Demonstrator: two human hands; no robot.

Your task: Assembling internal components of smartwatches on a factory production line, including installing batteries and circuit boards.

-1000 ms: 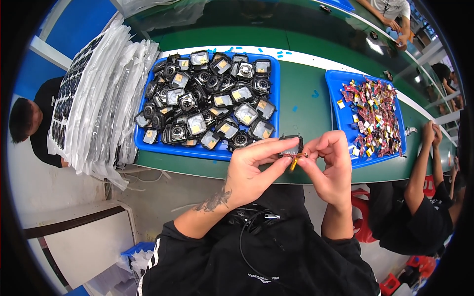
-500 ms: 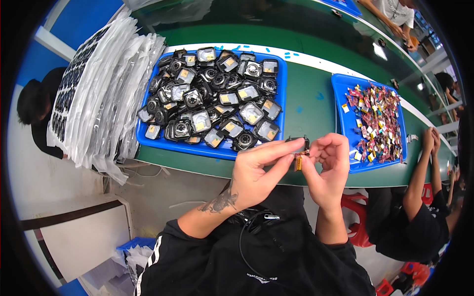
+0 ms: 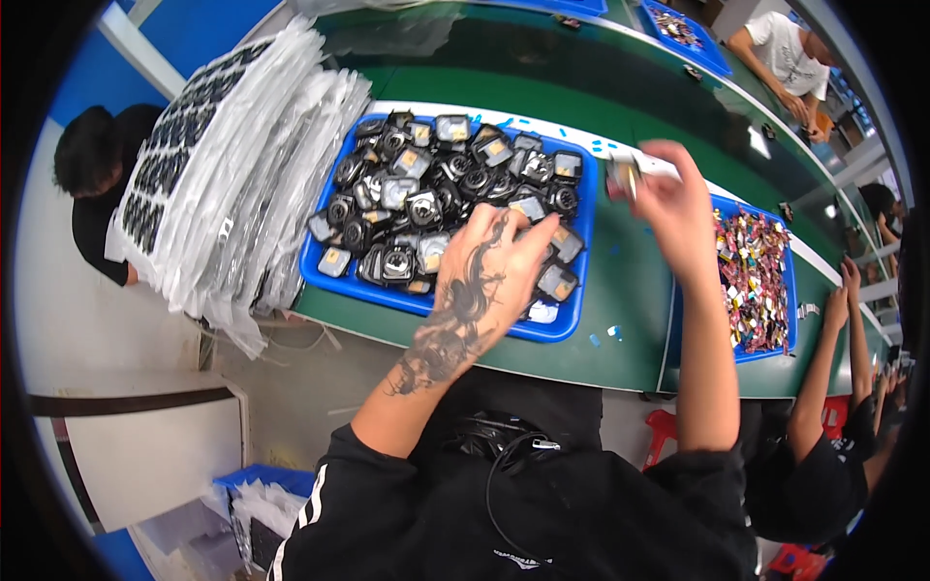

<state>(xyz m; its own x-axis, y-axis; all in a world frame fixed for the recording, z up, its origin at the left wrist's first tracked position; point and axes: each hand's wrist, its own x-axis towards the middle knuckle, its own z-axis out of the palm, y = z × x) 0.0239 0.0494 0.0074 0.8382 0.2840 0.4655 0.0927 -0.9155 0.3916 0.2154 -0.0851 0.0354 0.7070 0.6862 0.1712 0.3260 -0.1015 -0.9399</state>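
Observation:
My left hand is over the near right part of a blue tray heaped with black watch cases. Its fingers are apart and bent down among the cases; the fingertips are partly hidden. Raised over the table, between this tray and another, my right hand is smeared by motion. Between its thumb and fingers is a small dark watch case with a pale, shiny side.
A second blue tray holds many small red, yellow and white parts. Layered plastic-wrapped sheets stand at the left. Small blue and white scraps lie on the green table. Other people sit at the left and right.
Both hands were together at the table's near edge over a dark case and a small yellow part. They have parted: left into the case tray, right upward and away with a case. The view has shifted.

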